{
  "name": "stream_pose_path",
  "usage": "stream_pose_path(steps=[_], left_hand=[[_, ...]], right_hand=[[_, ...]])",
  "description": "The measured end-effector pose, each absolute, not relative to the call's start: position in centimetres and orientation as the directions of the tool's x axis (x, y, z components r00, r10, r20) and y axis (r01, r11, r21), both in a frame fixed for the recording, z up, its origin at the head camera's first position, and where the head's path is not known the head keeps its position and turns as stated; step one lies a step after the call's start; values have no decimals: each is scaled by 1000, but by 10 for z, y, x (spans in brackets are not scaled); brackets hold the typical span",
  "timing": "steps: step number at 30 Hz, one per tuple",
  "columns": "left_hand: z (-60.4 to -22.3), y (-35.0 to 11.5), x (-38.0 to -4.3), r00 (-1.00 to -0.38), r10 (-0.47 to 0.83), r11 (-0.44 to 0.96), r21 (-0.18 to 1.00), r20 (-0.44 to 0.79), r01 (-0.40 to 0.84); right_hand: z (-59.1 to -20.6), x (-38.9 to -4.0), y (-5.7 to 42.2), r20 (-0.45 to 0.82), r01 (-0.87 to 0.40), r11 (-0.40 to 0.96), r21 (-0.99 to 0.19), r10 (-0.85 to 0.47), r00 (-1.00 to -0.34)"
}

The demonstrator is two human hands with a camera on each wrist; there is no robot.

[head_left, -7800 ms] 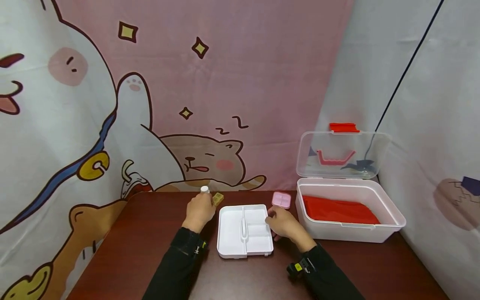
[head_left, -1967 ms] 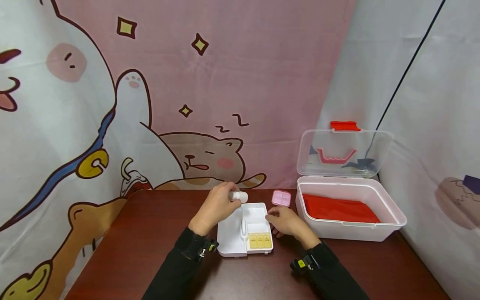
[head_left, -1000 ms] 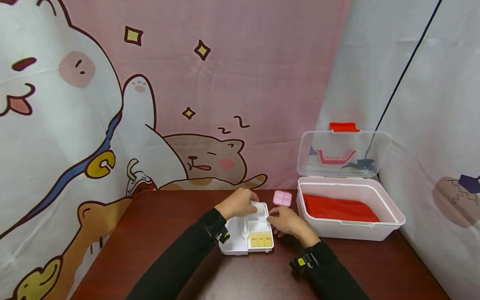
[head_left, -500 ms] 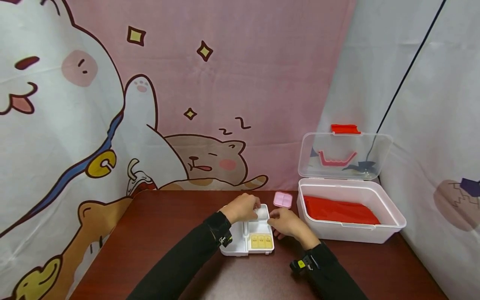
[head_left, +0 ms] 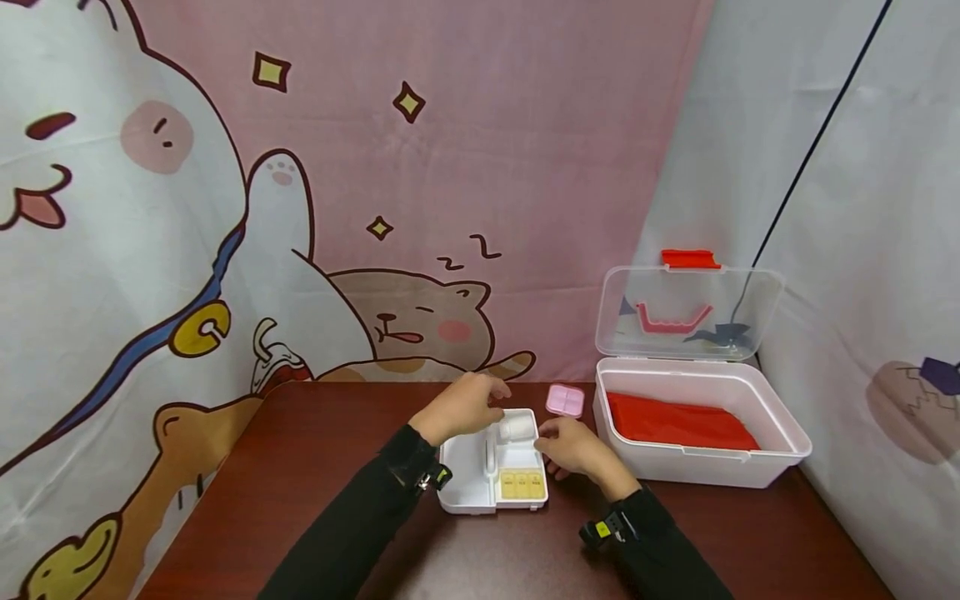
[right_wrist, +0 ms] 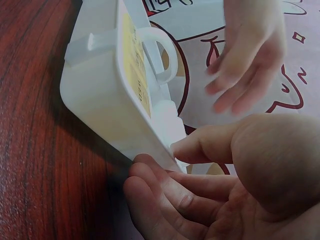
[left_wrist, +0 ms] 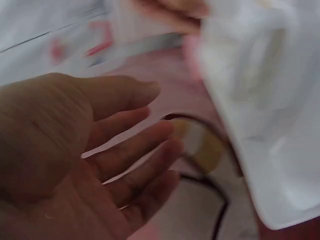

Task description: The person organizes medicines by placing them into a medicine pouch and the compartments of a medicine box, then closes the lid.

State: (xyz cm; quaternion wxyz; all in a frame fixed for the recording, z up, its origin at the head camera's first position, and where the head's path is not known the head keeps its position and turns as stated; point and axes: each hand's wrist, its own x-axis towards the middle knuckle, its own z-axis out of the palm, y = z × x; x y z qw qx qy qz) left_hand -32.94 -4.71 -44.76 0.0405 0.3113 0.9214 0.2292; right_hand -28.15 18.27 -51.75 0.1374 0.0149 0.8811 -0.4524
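A white divided box (head_left: 465,487) with an upright handle in its middle stands on the table. In its back right compartment lies a small white bottle (head_left: 516,427) on its side. A yellow pill organizer (head_left: 522,483) with lettered lids fills the front right compartment. My left hand (head_left: 459,410) hovers over the box's back left part, fingers spread and nothing held; the left wrist view shows its palm bare. With thumb at the rim and fingers against the outer wall, my right hand (right_wrist: 200,185) holds the box's right side.
A pink four-part pill case (head_left: 565,400) lies behind my right hand. To the right stands a large storage box (head_left: 675,462) with its clear lid (head_left: 686,342) raised and red cloth (head_left: 678,419) inside. A printed curtain (head_left: 525,167) hangs behind the table.
The yellow pill organizer has gone from the table's back left into the box. My left hand has laid the white bottle in the back compartment, let go and drawn back leftward.
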Motion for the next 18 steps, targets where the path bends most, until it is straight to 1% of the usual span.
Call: stream_pose_path(steps=[3,7,10,13,18], left_hand=[[-433,-65,-318,-833,546,692,516,84,505],[-426,-92,-303,-891,446,725,551,81,413],[-431,-110,-296,-931,358,759,559,70,334],[-441,-123,-293,-955,292,775,572,52,268],[-463,-136,-292,-963,266,770,593,37,236]], right_hand=[[-517,-282,183,-261,155,596,-788,-96,-960],[-517,-284,182,-264,155,592,-791,-101,-959],[-517,-284,182,-262,155,591,-792,-100,-960],[-516,-283,182,-259,155,593,-790,-95,-961],[-517,-282,183,-258,152,596,-789,-96,-961]])
